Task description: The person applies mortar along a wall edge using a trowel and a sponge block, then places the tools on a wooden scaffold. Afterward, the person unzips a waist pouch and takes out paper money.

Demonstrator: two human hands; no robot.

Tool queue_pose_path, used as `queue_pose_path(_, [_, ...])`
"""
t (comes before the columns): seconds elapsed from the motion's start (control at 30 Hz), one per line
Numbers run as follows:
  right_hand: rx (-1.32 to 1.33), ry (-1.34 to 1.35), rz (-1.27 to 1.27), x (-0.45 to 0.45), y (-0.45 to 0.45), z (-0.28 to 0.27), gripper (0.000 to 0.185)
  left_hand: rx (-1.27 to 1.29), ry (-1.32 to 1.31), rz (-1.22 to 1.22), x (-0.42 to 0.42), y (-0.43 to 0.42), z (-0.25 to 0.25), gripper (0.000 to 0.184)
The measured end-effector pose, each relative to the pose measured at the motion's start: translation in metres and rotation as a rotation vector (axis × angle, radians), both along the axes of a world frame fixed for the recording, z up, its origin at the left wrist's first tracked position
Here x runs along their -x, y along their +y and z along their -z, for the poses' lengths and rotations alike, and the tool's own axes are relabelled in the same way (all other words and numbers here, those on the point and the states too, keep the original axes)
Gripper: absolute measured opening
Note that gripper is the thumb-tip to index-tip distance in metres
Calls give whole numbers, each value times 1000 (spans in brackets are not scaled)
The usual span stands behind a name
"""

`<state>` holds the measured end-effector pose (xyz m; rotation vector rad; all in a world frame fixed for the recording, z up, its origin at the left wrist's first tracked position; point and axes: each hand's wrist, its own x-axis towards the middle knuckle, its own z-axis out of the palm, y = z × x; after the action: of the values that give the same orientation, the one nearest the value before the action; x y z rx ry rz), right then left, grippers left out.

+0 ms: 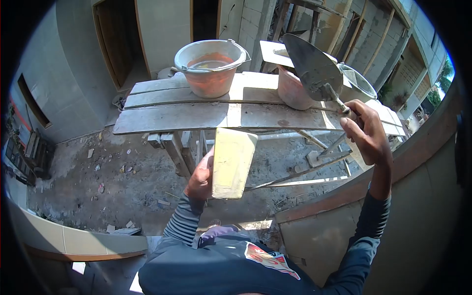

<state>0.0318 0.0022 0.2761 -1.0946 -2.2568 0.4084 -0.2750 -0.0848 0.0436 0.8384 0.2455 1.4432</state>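
Note:
My left hand (200,178) is closed around the left side of a yellow rectangular board (234,164), with its broad face towards me. The fingers behind the board are hidden. On the right, my right hand (368,129) grips the handle of a trowel (314,69). Its dark, mortar-smeared blade is raised and points up and left, overlapping a reddish bucket (293,91) in view. A white board (274,53) lies across that bucket's top, partly covered by the blade.
A plank platform (167,117) stands ahead on wooden supports. It carries a grey, orange-stained bucket (209,73) and another bucket (361,81) at right. Debris litters the rough ground (118,167). A curved ledge (324,206) runs close on my right, and a low wall (73,241) at left.

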Motion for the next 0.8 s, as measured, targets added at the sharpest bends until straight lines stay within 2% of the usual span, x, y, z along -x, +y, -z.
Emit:
queue_pose_path(0.03, [-180, -110, -37, 25, 17, -1, 28, -130, 18, -87, 25, 10, -18, 105])
queue_pose_path(0.1, [-391, -319, 23, 77, 42, -10, 30, -151, 210, -381, 63, 18, -77, 133])
queue_pose_path(0.17, [-623, -396, 9, 128, 76, -10, 22, -289, 331, -553, 103, 41, -117, 135])
queue_pose_path(0.2, [-551, -488, 49, 156, 88, -15, 19, -289, 368, -654, 111, 47, -141, 137])
queue_pose_path(0.23, [-475, -581, 89, 184, 99, -20, 17, -509, 412, -629, 138, 69, -142, 114])
queue_pose_path(0.27, [-499, -739, 136, 210, 110, -25, 20, -429, 436, -675, 147, 75, -155, 76])
queue_pose_path(0.33, [-556, -783, 69, 247, 126, -27, 16, -423, 515, -772, 159, 90, -171, 51])
queue_pose_path(0.37, [-574, -802, 52, 260, 135, -25, 15, -419, 520, -756, 165, 95, -174, 51])
queue_pose_path(0.43, [-590, -815, 33, 281, 158, -15, 16, -370, 764, -830, 175, 107, -179, 49])
queue_pose_path(0.47, [-619, -829, 1, 286, 165, -11, 17, -372, 769, -807, 177, 115, -180, 49])
queue_pose_path(0.6, [-627, -806, 12, 290, 177, 4, 19, -326, 739, -745, 182, 132, -181, 45])
queue_pose_path(0.67, [-707, -413, -43, 280, 169, 15, 23, -310, 679, -721, 177, 134, -179, 44])
queue_pose_path(0.73, [-651, -328, -45, 264, 152, 25, 22, -371, 478, -733, 168, 133, -173, 46])
queue_pose_path(0.8, [-787, -72, -181, 243, 134, 34, 16, -387, 465, -740, 159, 131, -167, 49])
